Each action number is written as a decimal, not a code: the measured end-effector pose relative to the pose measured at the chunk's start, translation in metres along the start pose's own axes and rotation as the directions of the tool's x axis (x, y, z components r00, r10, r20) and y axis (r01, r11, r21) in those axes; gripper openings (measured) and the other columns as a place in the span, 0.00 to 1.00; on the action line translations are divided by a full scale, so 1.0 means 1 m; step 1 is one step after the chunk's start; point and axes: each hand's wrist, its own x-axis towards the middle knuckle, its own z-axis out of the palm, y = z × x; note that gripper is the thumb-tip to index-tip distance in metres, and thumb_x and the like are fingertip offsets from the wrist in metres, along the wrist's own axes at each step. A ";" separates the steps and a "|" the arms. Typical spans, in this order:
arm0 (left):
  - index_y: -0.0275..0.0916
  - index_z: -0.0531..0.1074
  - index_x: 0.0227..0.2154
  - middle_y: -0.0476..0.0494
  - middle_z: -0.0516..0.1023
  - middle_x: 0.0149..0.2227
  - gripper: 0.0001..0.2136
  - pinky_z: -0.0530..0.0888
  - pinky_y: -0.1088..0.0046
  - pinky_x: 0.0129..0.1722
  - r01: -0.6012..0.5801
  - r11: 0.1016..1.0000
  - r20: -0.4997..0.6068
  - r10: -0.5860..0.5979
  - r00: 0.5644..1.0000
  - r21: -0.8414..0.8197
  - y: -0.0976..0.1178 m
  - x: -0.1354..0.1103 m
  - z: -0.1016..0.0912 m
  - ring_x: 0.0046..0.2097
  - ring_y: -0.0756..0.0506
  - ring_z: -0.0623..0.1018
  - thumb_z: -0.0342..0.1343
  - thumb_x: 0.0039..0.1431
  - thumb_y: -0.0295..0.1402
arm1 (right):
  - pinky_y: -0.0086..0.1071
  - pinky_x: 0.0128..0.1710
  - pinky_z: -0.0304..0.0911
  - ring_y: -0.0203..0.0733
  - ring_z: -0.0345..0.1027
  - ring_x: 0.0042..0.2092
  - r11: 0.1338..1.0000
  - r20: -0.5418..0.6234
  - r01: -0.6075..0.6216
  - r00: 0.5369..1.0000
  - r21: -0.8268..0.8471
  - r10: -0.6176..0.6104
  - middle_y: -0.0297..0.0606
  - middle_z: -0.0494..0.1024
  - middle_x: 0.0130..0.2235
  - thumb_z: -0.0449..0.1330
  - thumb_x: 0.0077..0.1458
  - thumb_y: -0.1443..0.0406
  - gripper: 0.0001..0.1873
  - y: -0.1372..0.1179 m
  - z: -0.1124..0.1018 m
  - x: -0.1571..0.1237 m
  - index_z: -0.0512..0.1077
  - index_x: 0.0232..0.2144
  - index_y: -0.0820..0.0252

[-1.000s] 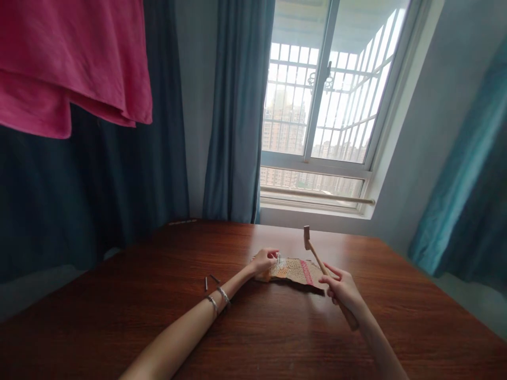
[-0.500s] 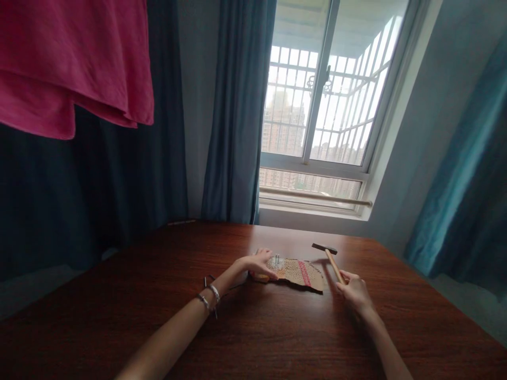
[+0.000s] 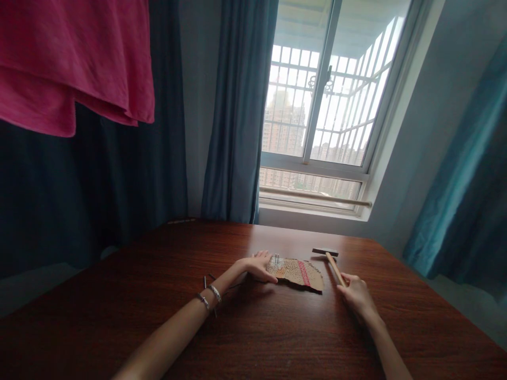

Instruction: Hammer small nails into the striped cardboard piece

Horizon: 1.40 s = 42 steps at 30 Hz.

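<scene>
While left hand [image 3: 259,265] rests, fingers spread, on cardboard [image 3: 293,270], two nails [image 3: 276,258] stand upright there.
Right hand [image 3: 357,295] grips hammer [image 3: 336,269] right of cardboard; loose nails [image 3: 205,282] left of it, unset.

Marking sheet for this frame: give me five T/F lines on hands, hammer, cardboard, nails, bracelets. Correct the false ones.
1. The right hand holds the hammer by its handle. True.
2. The cardboard lies to the right of the hammer. False: it lies to the left of it.
3. Nails stand upright at the cardboard's left part. True.
4. The bracelets are on the right arm. False: they are on the left arm.
5. The left hand is clenched in a fist. False: it is open, at the cardboard's left end.
</scene>
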 end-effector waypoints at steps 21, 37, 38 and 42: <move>0.36 0.50 0.58 0.29 0.47 0.62 0.45 0.44 0.47 0.56 0.002 1.000 -0.076 0.000 0.997 0.017 0.010 -0.006 0.007 0.62 0.31 0.48 0.50 0.40 0.59 | 0.29 0.34 0.60 0.48 0.71 0.40 0.997 0.086 -0.020 0.996 -0.068 0.026 0.44 0.79 0.38 0.58 0.43 0.62 0.24 0.014 0.008 0.007 0.72 0.46 0.55; 0.37 0.50 0.58 0.30 0.49 0.61 0.45 0.43 0.48 0.56 0.002 1.000 -0.092 0.000 0.996 0.020 0.011 -0.007 0.007 0.61 0.31 0.49 0.51 0.39 0.59 | 0.33 0.39 0.61 0.50 0.69 0.44 0.977 0.043 -0.038 0.998 -0.209 0.048 0.45 0.77 0.41 0.54 0.46 0.62 0.24 0.012 0.009 0.004 0.71 0.47 0.58; 0.37 0.51 0.58 0.30 0.49 0.61 0.45 0.43 0.48 0.56 0.001 1.000 -0.095 0.001 0.995 0.016 0.011 -0.007 0.007 0.61 0.31 0.49 0.52 0.39 0.59 | 0.33 0.40 0.60 0.50 0.69 0.44 0.976 0.036 -0.031 0.999 -0.215 0.040 0.45 0.77 0.42 0.55 0.45 0.63 0.24 0.014 0.011 0.005 0.71 0.47 0.58; 0.38 0.52 0.57 0.30 0.50 0.61 0.44 0.44 0.48 0.56 0.010 1.000 -0.096 -0.009 0.995 0.012 0.011 -0.007 0.006 0.61 0.31 0.50 0.52 0.38 0.59 | 0.32 0.43 0.60 0.49 0.68 0.46 0.974 0.026 -0.005 1.000 -0.227 0.012 0.45 0.76 0.44 0.56 0.43 0.65 0.24 0.020 0.016 0.007 0.72 0.46 0.59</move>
